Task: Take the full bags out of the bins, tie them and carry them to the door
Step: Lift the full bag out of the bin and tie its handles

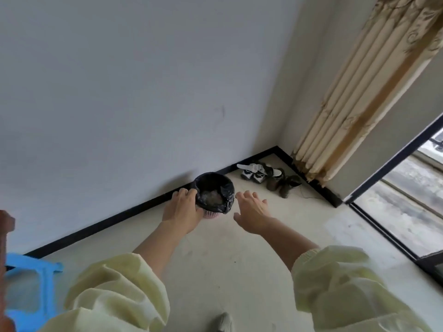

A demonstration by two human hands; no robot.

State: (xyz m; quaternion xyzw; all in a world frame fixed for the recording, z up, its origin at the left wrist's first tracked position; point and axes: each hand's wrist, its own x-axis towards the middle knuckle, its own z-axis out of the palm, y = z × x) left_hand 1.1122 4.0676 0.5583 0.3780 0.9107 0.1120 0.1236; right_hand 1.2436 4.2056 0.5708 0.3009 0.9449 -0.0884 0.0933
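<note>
A small pink bin (211, 214) stands on the floor against the wall's black skirting. A black bag (224, 188) lines it, folded over the rim, with crumpled pale rubbish showing inside. My left hand (183, 209) is at the bin's left side, fingers curled onto the bag's rim. To the right of the bin my right hand (254, 212) hovers just clear of it, fingers spread and straight, holding nothing.
Several shoes (268, 177) lie in the corner behind the bin. A beige curtain (354, 99) hangs at the right beside a glass door with a dark frame (388, 221). A blue plastic stool (31, 283) stands at the lower left. The floor is pale concrete.
</note>
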